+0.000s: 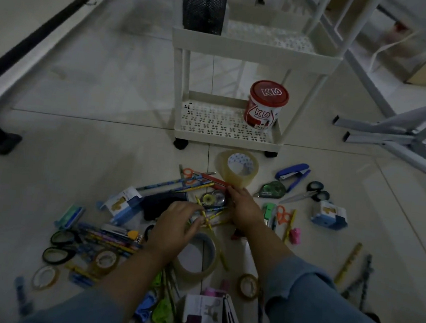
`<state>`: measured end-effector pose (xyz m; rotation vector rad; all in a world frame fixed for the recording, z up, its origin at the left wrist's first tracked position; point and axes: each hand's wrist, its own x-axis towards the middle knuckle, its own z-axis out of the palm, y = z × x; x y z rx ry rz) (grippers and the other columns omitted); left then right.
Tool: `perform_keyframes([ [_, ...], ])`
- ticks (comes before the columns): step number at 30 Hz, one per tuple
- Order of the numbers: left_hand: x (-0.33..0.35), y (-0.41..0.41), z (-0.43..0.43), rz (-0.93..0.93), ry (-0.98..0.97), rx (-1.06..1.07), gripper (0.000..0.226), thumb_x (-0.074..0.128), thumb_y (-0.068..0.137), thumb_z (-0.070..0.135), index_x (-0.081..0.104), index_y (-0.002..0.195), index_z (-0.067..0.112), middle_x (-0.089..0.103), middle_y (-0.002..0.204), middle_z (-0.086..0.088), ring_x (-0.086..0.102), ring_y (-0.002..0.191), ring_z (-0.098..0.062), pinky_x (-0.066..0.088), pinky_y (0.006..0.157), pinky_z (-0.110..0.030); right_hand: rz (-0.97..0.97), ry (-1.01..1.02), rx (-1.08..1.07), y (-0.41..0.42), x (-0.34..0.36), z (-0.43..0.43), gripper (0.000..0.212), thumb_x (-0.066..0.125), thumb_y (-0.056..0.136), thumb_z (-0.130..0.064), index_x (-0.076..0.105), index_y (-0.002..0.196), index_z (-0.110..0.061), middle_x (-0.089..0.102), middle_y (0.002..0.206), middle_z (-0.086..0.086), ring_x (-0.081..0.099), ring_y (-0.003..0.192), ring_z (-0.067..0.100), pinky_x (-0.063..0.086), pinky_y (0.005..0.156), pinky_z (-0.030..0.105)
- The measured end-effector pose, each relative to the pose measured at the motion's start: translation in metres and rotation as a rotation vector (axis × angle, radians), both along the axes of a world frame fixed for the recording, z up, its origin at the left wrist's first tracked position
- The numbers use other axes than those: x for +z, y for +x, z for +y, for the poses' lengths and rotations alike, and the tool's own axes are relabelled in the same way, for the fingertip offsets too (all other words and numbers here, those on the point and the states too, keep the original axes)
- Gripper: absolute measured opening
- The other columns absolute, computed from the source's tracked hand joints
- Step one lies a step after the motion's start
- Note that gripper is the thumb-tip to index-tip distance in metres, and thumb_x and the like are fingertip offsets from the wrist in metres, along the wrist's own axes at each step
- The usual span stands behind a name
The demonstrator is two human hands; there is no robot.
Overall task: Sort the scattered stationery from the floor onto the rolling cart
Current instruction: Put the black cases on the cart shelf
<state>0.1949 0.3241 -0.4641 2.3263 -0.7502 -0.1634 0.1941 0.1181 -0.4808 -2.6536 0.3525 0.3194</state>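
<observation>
— Where are the hands?
— Frame centre, over stationery [112, 240] on the floor [104, 152]. Left hand [178, 225] curls round yellow pencils [208, 221]; right hand [243, 210] touches the pile, but I can't tell its grip.
— The cart?
— Cart [224, 142] in the upper centre, with a red tub [265, 106] on its bottom shelf.

The white rolling cart [227, 143] carries a red-lidded tub [267, 106] on its bottom shelf and a black mesh holder [203, 6] on the shelf above. Just in front of the cart a clear tape roll [233, 178] lies on the floor, with a blue stapler [293, 171] to its right. Farther out from the cart, the left hand [177, 224] bends its fingers onto yellow pencils [208, 216] and the right hand [245, 210] reaches a red pen [214, 179]; whether either grips is unclear
</observation>
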Motion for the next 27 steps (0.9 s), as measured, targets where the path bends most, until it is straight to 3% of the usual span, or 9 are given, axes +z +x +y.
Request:
perform_keyframes([
  [3, -0.003, 0.007, -0.002, -0.012, -0.003, 0.101, 0.052, 0.037, 0.09, 0.05, 0.058, 0.121, 0.015, 0.058, 0.122, -0.005, 0.048, 0.117, -0.022, 0.039, 0.095, -0.031, 0.011, -0.048, 0.036, -0.006, -0.008, 0.0, 0.078, 0.06, 0.084, -0.007, 0.018, 0.149, -0.016, 0.01, 0.158, 0.002, 0.009, 0.145, 0.018, 0.022, 0.116, 0.031],
  [7, -0.01, 0.024, -0.005, 0.009, 0.253, 0.282, 0.054, 0.045, 0.097, 0.02, 0.024, 0.146, 0.016, 0.023, 0.154, -0.007, 0.02, 0.142, -0.024, 0.02, 0.116, -0.036, -0.035, -0.038, 0.03, -0.014, -0.014, -0.002, 0.087, 0.068, 0.078, -0.006, 0.019, 0.149, -0.017, 0.01, 0.158, 0.001, 0.009, 0.146, 0.019, 0.017, 0.116, 0.028],
  [9, -0.013, 0.035, 0.0, 0.053, 0.354, 0.336, 0.054, 0.045, 0.096, 0.015, 0.025, 0.146, 0.013, 0.029, 0.151, -0.01, 0.027, 0.139, -0.025, 0.021, 0.115, -0.034, -0.038, -0.018, 0.043, -0.016, -0.015, -0.003, 0.088, 0.069, 0.078, -0.006, 0.019, 0.149, -0.017, 0.009, 0.158, 0.002, 0.009, 0.146, 0.019, 0.016, 0.117, 0.028],
  [11, -0.014, 0.043, 0.006, 0.01, 0.408, 0.306, 0.04, 0.05, 0.092, 0.009, 0.047, 0.132, 0.011, 0.053, 0.132, -0.011, 0.049, 0.12, -0.025, 0.035, 0.104, -0.033, -0.035, -0.003, 0.061, -0.019, -0.016, -0.004, 0.087, 0.069, 0.079, -0.006, 0.018, 0.149, -0.017, 0.008, 0.158, 0.002, 0.008, 0.146, 0.02, 0.017, 0.117, 0.031],
  [13, -0.01, 0.046, 0.009, 0.009, 0.345, 0.29, 0.028, 0.052, 0.089, 0.005, 0.059, 0.116, 0.01, 0.062, 0.115, -0.012, 0.057, 0.103, -0.027, 0.044, 0.089, -0.034, -0.053, 0.039, 0.051, -0.023, -0.013, -0.004, 0.073, 0.06, 0.086, -0.008, 0.022, 0.148, -0.016, 0.011, 0.158, 0.003, 0.008, 0.146, 0.022, 0.017, 0.117, 0.033],
  [16, 0.002, 0.044, 0.005, 0.066, 0.1, 0.343, 0.031, 0.055, 0.09, 0.008, 0.058, 0.121, 0.005, 0.06, 0.116, -0.017, 0.056, 0.105, -0.032, 0.045, 0.088, -0.038, -0.165, 0.039, 0.001, -0.036, -0.006, -0.002, 0.052, 0.045, 0.094, -0.012, 0.033, 0.144, -0.017, 0.023, 0.155, 0.005, 0.021, 0.142, 0.027, 0.024, 0.114, 0.036],
  [19, 0.021, 0.041, -0.008, 0.146, -0.127, 0.433, 0.032, 0.055, 0.092, 0.017, 0.056, 0.121, 0.002, 0.059, 0.115, -0.019, 0.056, 0.105, -0.034, 0.047, 0.089, -0.042, -0.239, 0.037, -0.109, -0.049, 0.002, -0.002, 0.049, 0.043, 0.094, -0.012, 0.037, 0.142, -0.016, 0.029, 0.151, 0.007, 0.031, 0.137, 0.026, 0.03, 0.108, 0.031],
  [22, 0.034, 0.029, -0.023, 0.175, -0.279, 0.389, 0.03, 0.056, 0.092, 0.018, 0.056, 0.12, 0.004, 0.061, 0.112, -0.017, 0.057, 0.102, -0.031, 0.047, 0.083, -0.036, -0.31, 0.075, -0.234, -0.063, 0.012, -0.004, 0.044, 0.046, 0.093, -0.011, 0.044, 0.137, -0.01, 0.039, 0.143, 0.011, 0.038, 0.13, 0.026, 0.031, 0.104, 0.027],
  [27, 0.046, 0.0, -0.059, 0.184, -0.34, 0.283, 0.032, 0.057, 0.092, 0.018, 0.055, 0.12, 0.004, 0.061, 0.115, -0.016, 0.057, 0.103, -0.03, 0.046, 0.081, -0.034, -0.398, 0.063, -0.486, -0.108, 0.027, -0.023, 0.04, 0.042, 0.089, -0.018, 0.056, 0.122, -0.001, 0.054, 0.126, 0.019, 0.048, 0.118, 0.033, 0.037, 0.101, 0.035],
])
